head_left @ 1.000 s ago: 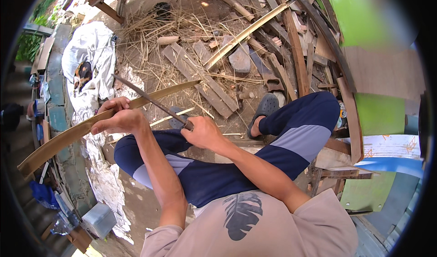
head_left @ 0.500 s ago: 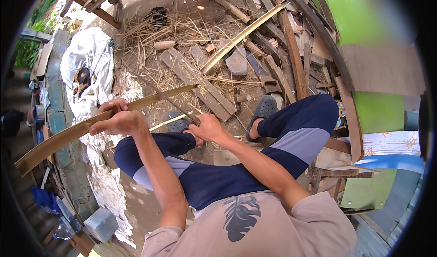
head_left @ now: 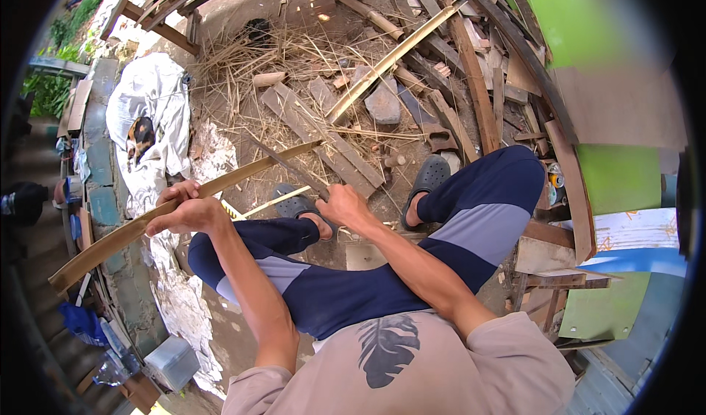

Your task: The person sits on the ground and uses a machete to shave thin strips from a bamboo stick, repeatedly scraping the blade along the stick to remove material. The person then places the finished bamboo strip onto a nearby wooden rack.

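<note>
A long split bamboo strip slants across my left side, from the lower left up to near the middle of the yard. My left hand is closed around it about halfway along, over my left knee. In my right hand is the handle of a long knife, gripped between my knees. Its blade points up and left and crosses the far part of the strip; whether it cuts into the bamboo cannot be told. Another pale split bamboo length lies ahead on the scrap.
Shavings litter the ground ahead, with loose planks, a stone block and a handsaw. Timber scraps pile up at the right. A calico cat lies on white cloth at the left. A clear plastic box stands lower left.
The knife blade has swung and drawn back, its tip now nearer the middle. The strip's near end has shifted right and slightly down. Both hands keep their holds.
</note>
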A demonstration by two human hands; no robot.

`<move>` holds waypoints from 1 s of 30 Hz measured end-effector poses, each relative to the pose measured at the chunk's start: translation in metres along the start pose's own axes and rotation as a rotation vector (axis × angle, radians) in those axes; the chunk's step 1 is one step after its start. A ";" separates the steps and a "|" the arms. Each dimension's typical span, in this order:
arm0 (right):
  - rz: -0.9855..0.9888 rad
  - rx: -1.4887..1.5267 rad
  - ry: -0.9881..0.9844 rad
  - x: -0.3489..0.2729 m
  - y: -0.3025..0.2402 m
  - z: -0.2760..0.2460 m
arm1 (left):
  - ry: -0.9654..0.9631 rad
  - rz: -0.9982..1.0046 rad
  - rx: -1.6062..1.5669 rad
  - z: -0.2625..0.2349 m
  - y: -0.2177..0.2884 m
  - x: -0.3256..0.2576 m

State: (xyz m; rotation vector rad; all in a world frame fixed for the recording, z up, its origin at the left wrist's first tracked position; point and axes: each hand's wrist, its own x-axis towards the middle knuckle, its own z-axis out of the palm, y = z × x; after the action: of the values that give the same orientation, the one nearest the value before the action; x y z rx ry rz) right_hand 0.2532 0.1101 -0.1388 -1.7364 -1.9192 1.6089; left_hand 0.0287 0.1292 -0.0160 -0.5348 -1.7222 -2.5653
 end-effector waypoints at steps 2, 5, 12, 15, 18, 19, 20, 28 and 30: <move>-0.126 0.024 -0.047 -0.023 -0.026 -0.014 | -0.014 -0.003 -0.010 0.001 0.000 -0.001; -0.287 -0.028 -0.076 -0.040 -0.051 -0.017 | -0.020 0.015 0.000 -0.003 0.001 -0.008; 0.172 -0.063 0.055 0.058 0.078 0.013 | -0.056 0.017 0.004 0.000 0.001 -0.006; 0.136 -0.078 0.053 0.050 0.067 0.016 | -0.065 -0.006 0.011 0.001 0.000 -0.005; -0.016 -0.052 0.019 0.016 0.012 0.008 | -0.026 0.016 0.015 -0.001 0.001 -0.002; -0.099 -0.044 0.009 0.006 -0.002 0.006 | -0.027 0.006 0.010 -0.001 0.002 -0.004; -0.182 -0.037 -0.004 0.002 -0.008 0.006 | -0.027 -0.003 0.007 -0.002 0.002 -0.004; 0.305 -0.090 0.078 0.087 0.162 0.022 | -0.026 -0.025 0.025 0.006 0.003 -0.003; 0.330 -0.044 0.009 0.083 0.131 0.022 | 0.013 -0.021 0.052 0.006 0.002 -0.004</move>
State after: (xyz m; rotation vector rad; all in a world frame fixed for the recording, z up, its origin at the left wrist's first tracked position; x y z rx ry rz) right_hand 0.2974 0.1331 -0.2878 -2.1676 -1.7474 1.6602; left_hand 0.0341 0.1334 -0.0134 -0.5000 -1.7943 -2.5235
